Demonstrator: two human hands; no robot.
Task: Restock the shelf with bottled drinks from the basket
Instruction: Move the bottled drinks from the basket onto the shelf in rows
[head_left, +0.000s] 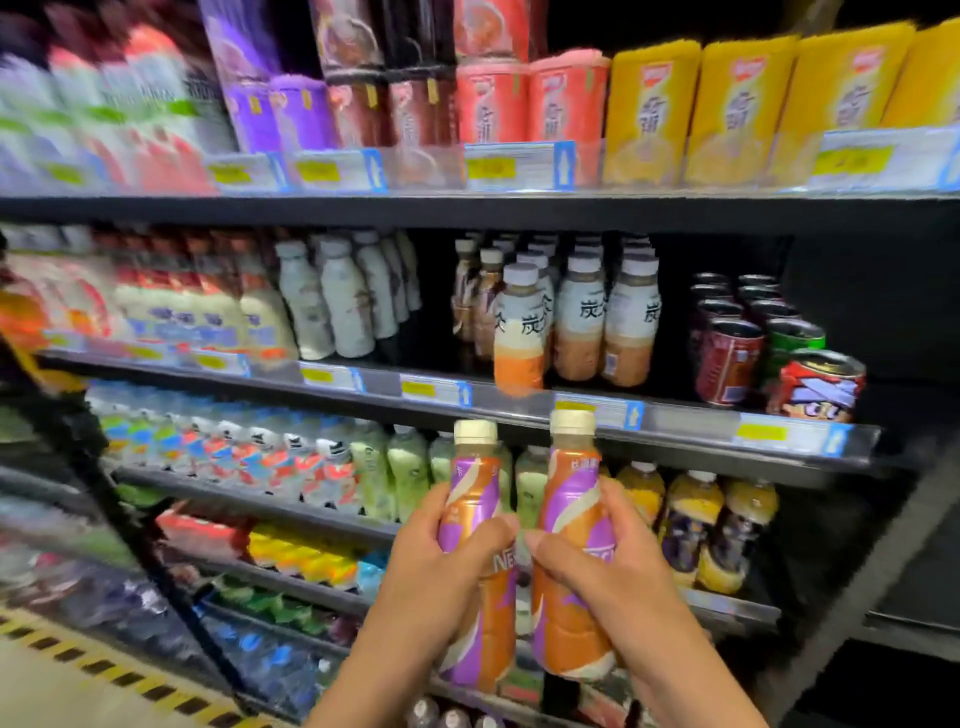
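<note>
Left hand (441, 561) grips one purple-orange bottle (475, 519), right hand (597, 566) another (571, 530), both upright, touching, below the middle shelf (675, 415). Risk: caps catch shelf lip; front orange bottle (519, 332) prob. overhangs, may topple.

A single head-worn wide-angle camera looks forward and slightly down, close to the black metal drinks shelving (519, 210), which runs from near left to far right. The far left of the frame is motion-blurred.
</note>
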